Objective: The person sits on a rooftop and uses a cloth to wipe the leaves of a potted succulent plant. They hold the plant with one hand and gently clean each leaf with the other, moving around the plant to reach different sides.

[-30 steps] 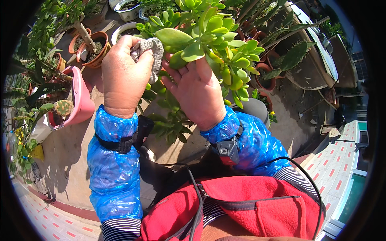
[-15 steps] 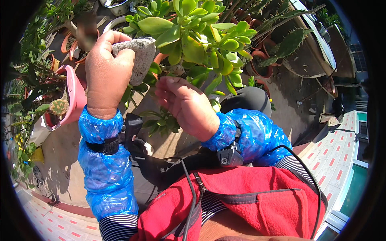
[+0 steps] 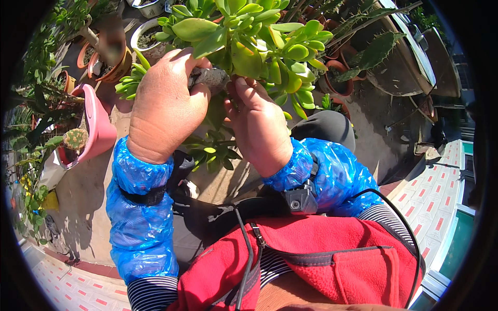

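Note:
My left hand (image 3: 168, 103) grips a rough grey stone (image 3: 211, 79), fingers and thumb wrapped round its left end. The stone's free end points right, against the underside of a leafy green succulent (image 3: 249, 36). Close beside that end is my right hand (image 3: 259, 122), its palm turned left and its fingers loosely curled and apart. Its fingertips reach into shade under the leaves, and nothing shows in it. The plant's base and most of its pot are hidden by leaves and hands. Both forearms wear blue plastic sleeves.
On the left stands a pink planter (image 3: 96, 122) with a small cactus (image 3: 76, 139). Terracotta pots (image 3: 116, 67) and a white pot (image 3: 148, 39) are behind my left hand. A spiny cactus pad (image 3: 381, 52) juts in at upper right, above another terracotta pot (image 3: 340, 80).
My left hand has moved right with the stone, bringing it under the leaves. My right hand has shifted slightly right and up, so the two hands are closer together.

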The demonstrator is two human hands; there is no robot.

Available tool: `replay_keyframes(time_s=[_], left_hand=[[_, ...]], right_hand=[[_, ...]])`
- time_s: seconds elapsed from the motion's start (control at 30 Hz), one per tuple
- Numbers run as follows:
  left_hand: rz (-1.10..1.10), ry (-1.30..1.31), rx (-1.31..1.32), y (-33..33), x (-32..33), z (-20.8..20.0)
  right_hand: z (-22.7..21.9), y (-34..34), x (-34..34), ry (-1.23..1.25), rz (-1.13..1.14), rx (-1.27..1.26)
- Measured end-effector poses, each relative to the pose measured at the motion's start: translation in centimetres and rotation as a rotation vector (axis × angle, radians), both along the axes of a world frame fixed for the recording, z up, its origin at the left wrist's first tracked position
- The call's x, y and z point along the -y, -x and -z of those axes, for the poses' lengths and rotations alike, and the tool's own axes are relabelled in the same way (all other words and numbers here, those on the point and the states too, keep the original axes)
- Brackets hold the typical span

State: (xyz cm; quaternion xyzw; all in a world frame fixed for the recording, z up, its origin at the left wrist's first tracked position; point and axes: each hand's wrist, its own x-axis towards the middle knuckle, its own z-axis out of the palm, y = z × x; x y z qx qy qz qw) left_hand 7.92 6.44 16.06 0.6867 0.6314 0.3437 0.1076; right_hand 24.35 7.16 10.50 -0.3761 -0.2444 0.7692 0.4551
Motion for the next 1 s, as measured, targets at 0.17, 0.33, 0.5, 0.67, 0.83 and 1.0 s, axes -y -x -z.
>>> replay_keyframes(time_s=[0.17, 0.33, 0.5, 0.67, 0.83, 1.0], left_hand=[[-0.047, -0.058, 0.018, -0.8, -0.5, 0.7], [-0.077, -0.211, -0.03, -1.3, -1.4, 1.5], [-0.015, -0.194, -0.066, -1.7, -1.5, 1.9], [0.024, 0.006, -0.226, -1.9, -0.9, 1.5], [0.004, -0.099, 0.034, -1.7, -1.5, 1.2], [-0.089, -0.216, -0.044, -2.6, -1.6, 1.4]], right_hand=[[1.0, 0.2, -2.0, -0.225, -0.079, 0.079], [1.1, 0.4, -3.5, 0.08, -0.062, -0.244], [2.1, 0.9, -3.7, -0.4, -0.146, 0.092], [2.3, -0.1, -3.1, -1.046, -0.033, 0.978], [1.2, 1.0, -3.3, -0.119, -0.117, -0.091], [0.8, 1.3, -3.0, 0.044, -0.061, -0.328]])
